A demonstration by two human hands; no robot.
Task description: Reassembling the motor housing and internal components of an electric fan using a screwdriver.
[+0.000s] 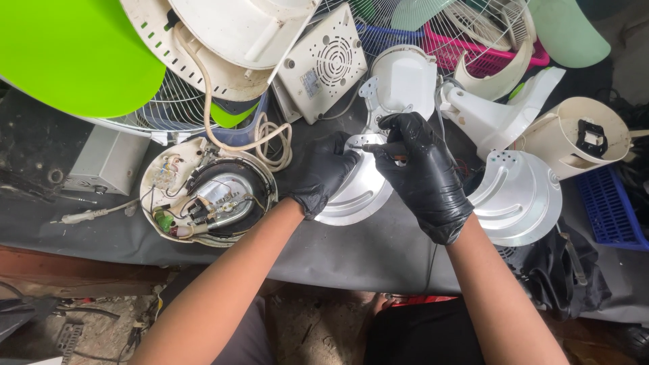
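While the silver fan housing [355, 192] is gripped by the curled left hand [321, 172], a small tool [382, 147] is pinched in the clenched grip of the right hand [422, 176].

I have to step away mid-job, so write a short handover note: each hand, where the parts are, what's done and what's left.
Left hand, black-gloved, grips the edge of the silver metal housing on the dark bench mat.
Right hand, also gloved, pinches a slim dark tool with its tip on the top of that housing.
A second silver housing lies to the right; the opened round base with exposed wiring lies to the left.
Done: the base is open and both housings are apart on the bench.
Left: the spot under the tool tip is in work; I cannot tell whether a fastener is there.
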